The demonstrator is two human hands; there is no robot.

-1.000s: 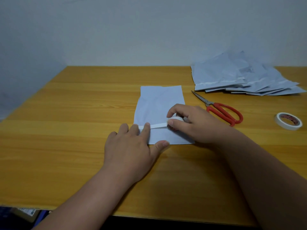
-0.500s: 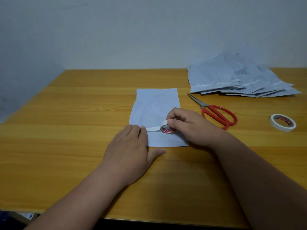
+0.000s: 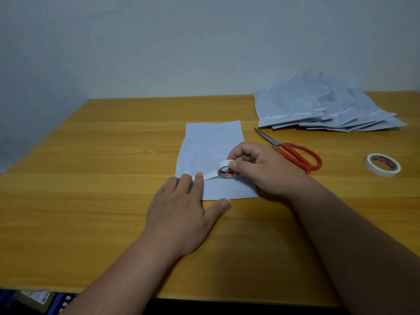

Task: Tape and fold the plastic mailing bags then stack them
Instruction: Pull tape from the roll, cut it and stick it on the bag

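Right hand [image 3: 256, 169]: fingers curled round the small tape roll [image 3: 226, 172], resting on the bag.
Left hand [image 3: 181, 208]: flat, fingertips pinning the tape's free end.
Strip [image 3: 210, 176]: runs crosswise over the mailing bag [image 3: 212, 142], roll on its right.
Bag: lengthwise away from the person, mid-table.

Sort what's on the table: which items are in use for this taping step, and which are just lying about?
In use: mailing bag, tape roll gripped by right hand, tape strip pressed by left hand.

Lying about: red scissors, spare tape roll, pile of mailing bags.

bare forearms [image 3: 141, 264], no sleeves or jewellery
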